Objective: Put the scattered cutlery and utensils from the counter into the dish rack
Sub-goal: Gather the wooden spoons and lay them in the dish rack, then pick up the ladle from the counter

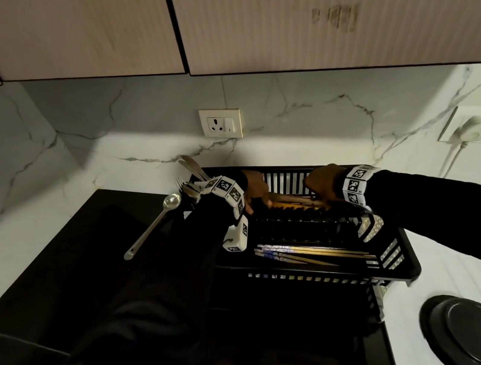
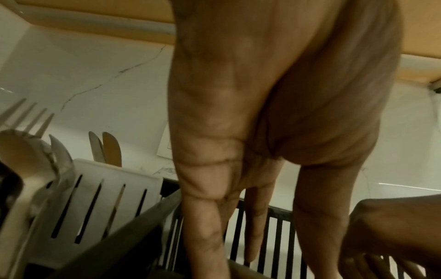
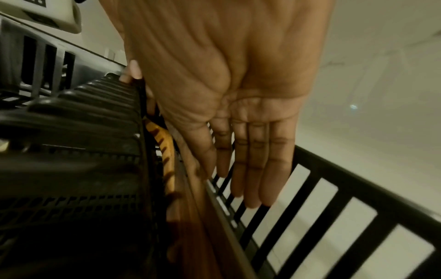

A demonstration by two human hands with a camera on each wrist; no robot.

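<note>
The black dish rack stands on the counter, and both my hands reach into its back row. My left hand points straight fingers down beside the white cutlery holder, holding nothing that I can see. My right hand lies flat with its fingers together against the wooden utensils and a yellow slotted one. A steel ladle lies slanted at the rack's left side. Chopsticks lie in the front row.
The holder carries a fork, a spoon and knives. A round black lid sits on the white surface at the right. A wall socket is behind the rack. Wall cabinets hang overhead.
</note>
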